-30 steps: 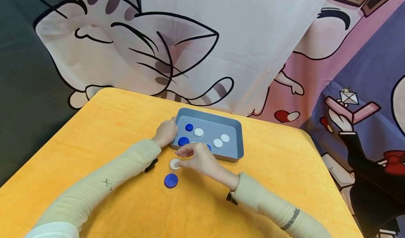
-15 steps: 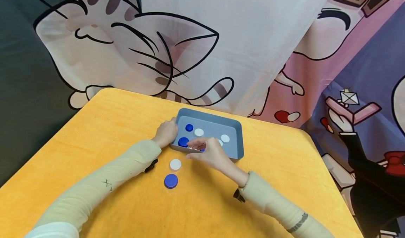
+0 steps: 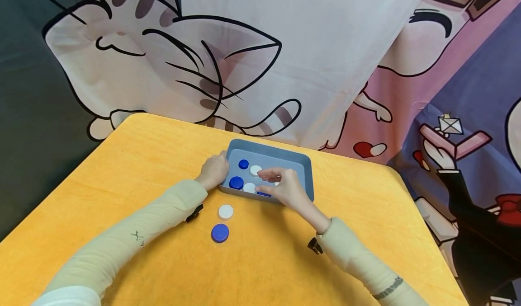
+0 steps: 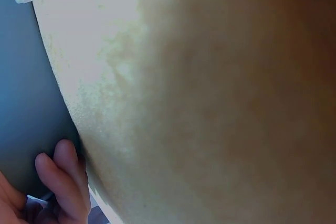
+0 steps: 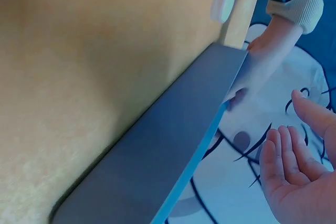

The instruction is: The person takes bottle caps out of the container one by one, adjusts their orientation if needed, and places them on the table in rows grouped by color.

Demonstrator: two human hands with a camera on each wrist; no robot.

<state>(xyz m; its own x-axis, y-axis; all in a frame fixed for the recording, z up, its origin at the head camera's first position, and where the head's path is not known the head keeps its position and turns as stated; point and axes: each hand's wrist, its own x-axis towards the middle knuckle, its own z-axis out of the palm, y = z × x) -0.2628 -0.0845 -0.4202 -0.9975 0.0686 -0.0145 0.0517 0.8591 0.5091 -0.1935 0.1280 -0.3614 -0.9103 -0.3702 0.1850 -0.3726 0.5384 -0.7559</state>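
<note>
My left hand (image 3: 213, 171) grips the left end of a grey-blue rectangular tray (image 3: 273, 154); in the left wrist view its fingers (image 4: 62, 179) curl against the tray wall. Above the tray's front right part hovers my right hand (image 3: 286, 187), thumb and fingers apart with nothing between them. Inside the tray lie a small blue cap (image 3: 243, 164), a larger blue cap (image 3: 236, 182), a white cap (image 3: 255, 170) and another white cap (image 3: 249, 188). A blue cap (image 3: 264, 194) near the front wall is partly hidden, and the right hand covers more of the tray.
On the yellow tabletop (image 3: 163, 261), in front of the tray, lie a white cap (image 3: 225, 212) and a blue cap (image 3: 220, 233), close together but apart. Behind the table hangs a cartoon-printed cloth (image 3: 325, 39).
My right hand has left the white cap on the table and moved right and away from me, over the tray. The left hand and tray have stayed put.
</note>
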